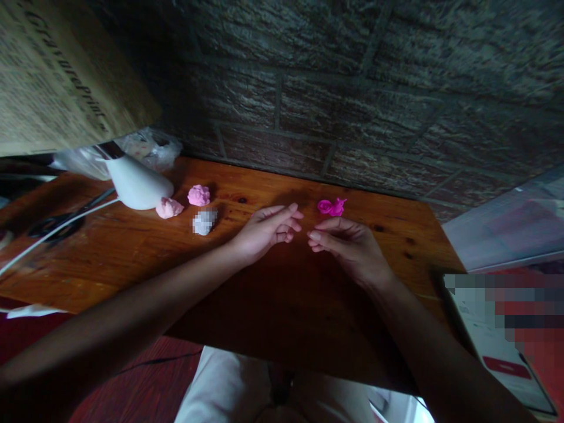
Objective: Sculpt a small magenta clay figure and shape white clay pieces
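My left hand hovers over the middle of the wooden table, thumb and fingers loosely apart, with nothing visible in it. Facing it, a short gap away, is my right hand. Its thumb and fingertips are drawn together in a pinch, and whatever may be between them is too small to make out. Just behind the right hand lies a bright magenta piece of modelling clay, shaped like a rolled flower. Left of my left hand sit a pink crumpled lump, a paler pink lump and a whitish, partly blurred lump.
A lamp with a white base and a printed paper shade stands at the left, its cable crossing black scissors. Behind it lies a clear plastic bag. A brick-patterned wall borders the table. A tablet-like screen is at right.
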The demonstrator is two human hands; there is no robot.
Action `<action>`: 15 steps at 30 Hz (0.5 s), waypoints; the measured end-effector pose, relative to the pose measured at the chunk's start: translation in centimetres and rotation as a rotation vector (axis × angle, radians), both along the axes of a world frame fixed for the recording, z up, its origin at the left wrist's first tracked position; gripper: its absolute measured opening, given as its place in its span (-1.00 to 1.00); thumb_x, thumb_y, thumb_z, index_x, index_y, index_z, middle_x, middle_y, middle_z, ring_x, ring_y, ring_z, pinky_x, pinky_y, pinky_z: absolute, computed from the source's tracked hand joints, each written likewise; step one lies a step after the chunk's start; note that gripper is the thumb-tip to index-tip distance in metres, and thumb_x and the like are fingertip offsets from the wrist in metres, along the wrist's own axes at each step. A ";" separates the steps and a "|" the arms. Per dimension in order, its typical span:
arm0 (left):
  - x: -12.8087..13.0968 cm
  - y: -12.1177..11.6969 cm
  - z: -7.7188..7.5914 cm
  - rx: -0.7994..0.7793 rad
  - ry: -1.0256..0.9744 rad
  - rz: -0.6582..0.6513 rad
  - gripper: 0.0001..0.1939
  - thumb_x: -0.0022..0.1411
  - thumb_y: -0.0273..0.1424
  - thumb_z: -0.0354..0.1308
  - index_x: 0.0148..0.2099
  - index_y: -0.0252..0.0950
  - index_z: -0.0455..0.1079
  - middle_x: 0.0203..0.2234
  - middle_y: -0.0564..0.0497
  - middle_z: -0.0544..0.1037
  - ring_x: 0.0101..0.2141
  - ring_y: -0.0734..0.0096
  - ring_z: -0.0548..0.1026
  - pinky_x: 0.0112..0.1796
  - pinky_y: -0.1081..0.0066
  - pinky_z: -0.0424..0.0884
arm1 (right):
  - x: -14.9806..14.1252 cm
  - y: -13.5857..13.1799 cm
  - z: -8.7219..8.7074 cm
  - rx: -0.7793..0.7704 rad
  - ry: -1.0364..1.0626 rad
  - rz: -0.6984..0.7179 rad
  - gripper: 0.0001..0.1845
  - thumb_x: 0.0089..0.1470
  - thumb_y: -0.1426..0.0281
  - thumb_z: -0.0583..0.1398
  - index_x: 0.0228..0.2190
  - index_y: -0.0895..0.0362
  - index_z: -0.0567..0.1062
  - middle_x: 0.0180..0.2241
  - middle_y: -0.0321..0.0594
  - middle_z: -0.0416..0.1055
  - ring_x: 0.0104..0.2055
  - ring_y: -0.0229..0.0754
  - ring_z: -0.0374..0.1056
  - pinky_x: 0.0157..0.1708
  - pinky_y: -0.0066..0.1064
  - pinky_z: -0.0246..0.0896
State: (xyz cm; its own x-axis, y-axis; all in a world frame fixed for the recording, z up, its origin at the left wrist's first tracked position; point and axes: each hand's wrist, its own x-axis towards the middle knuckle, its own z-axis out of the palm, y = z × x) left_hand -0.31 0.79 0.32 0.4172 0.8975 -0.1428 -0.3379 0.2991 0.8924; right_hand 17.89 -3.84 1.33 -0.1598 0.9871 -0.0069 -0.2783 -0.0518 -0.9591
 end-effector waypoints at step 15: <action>0.0 0.0 0.0 0.003 -0.005 0.002 -0.61 0.04 -0.13 0.43 -0.31 -0.38 0.54 -0.53 0.04 0.53 -0.54 0.60 0.43 -0.49 0.55 0.31 | -0.2 -0.1 0.0 -0.063 0.027 0.020 -0.64 -0.07 0.08 0.43 -0.46 0.13 0.62 -0.58 -0.32 0.52 -0.63 -0.38 0.37 -0.61 -0.54 0.35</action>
State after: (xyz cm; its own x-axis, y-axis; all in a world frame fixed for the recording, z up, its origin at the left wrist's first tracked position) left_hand -0.27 0.77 0.33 0.4158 0.8989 -0.1379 -0.3428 0.2954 0.8918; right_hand 17.73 -3.95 1.29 -0.1807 0.9814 -0.0642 -0.3020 -0.1174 -0.9461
